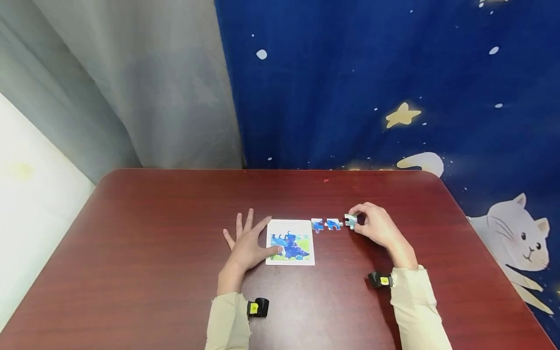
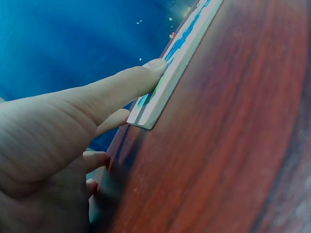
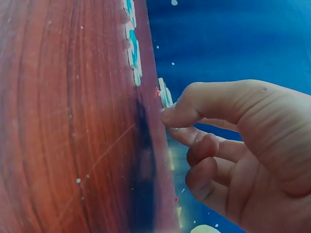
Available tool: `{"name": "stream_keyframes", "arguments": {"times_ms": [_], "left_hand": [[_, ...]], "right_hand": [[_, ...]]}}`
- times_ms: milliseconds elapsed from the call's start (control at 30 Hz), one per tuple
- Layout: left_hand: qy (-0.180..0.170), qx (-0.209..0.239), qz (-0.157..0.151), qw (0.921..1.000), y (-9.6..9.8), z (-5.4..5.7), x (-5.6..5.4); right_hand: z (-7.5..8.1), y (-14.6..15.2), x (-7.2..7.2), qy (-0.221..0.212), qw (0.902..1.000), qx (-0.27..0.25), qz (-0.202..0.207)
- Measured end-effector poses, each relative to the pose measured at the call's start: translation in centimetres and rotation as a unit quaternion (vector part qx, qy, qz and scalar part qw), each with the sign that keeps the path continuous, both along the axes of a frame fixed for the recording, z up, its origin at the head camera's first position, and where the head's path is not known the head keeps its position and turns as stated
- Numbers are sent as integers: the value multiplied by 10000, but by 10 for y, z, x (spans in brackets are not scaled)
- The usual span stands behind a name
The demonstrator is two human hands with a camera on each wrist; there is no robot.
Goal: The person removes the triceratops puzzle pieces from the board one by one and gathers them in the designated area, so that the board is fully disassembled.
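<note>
A white-framed puzzle board (image 1: 290,262) lies on the table, its lower part filled with a picture of a blue dinosaur and its upper strip bare white. Across its left side spreads my left hand (image 1: 248,249), the thumb pressing on the picture and the index fingertip at the top left corner. My right hand (image 1: 377,225) pinches a pale green puzzle piece (image 1: 350,220) between thumb and forefinger. In the right wrist view that piece (image 3: 164,92) shows at the fingertips, raised off the table. Between board and right hand lie two blue puzzle pieces, one (image 1: 317,225) beside the frame, another (image 1: 334,224) farther right.
The reddish-brown wooden table (image 1: 153,253) extends around both hands. Behind it hang a grey curtain (image 1: 175,87) and a dark blue curtain (image 1: 328,87) with stars and a cat. A white wall (image 1: 30,209) stands at the left. Each wrist wears a small black camera.
</note>
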State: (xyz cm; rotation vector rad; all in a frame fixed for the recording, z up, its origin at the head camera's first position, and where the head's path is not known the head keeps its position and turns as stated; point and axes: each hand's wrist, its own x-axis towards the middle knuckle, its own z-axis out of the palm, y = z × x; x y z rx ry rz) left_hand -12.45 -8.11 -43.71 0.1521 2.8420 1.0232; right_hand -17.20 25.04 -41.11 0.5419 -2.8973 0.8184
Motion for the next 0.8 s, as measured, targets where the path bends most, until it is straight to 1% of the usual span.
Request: {"name": "stream_keyframes", "arguments": {"times_ms": [100, 200, 433, 800], "left_hand": [[-12, 12, -25, 10000, 1, -1, 1], [13, -3, 18, 10000, 0, 0, 3], [60, 51, -22, 10000, 2, -3, 6], [167, 29, -16, 9999, 1, -2, 3]], "right_hand": [[-2, 1, 1, -191, 9998, 92, -26], [-4, 1, 2, -389, 9992, 130, -17], [-9, 2, 6, -886, 9957, -215, -134], [-9, 4, 0, -913, 9955, -214, -116]]}}
